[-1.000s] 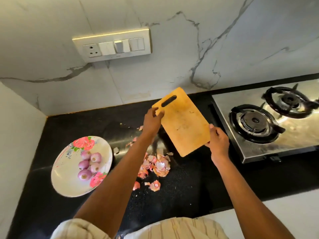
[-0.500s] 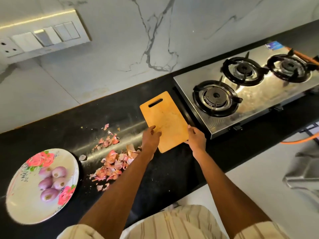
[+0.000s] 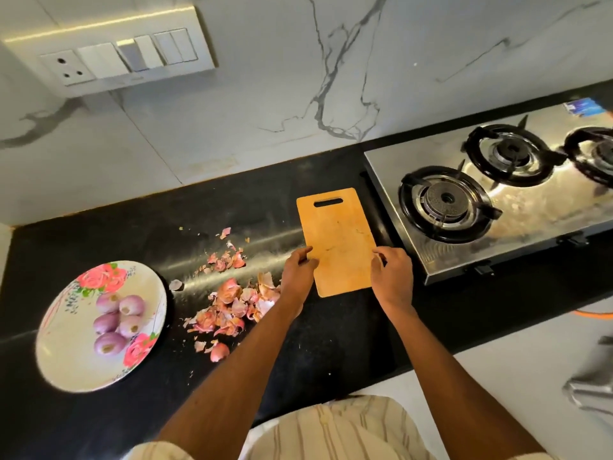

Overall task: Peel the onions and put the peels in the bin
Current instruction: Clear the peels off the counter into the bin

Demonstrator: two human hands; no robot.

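Fingers (image 3: 306,252) of both hands gripping cutting board (image 3: 338,240) long edges; peels (image 3: 232,307) just beside left hand (image 3: 297,277), toward counter's front.

We saw a black counter (image 3: 99,240) bearing a plate (image 3: 59,353) left, peels (image 3: 232,307) centre, a board (image 3: 338,240), a stove (image 3: 530,207) right.

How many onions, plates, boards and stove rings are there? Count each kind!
Peeled onions: 5
Flowered plate: 1
Wooden cutting board: 1
Stove burner rings: 3 (the third is cut off by the frame edge)
Total: 10
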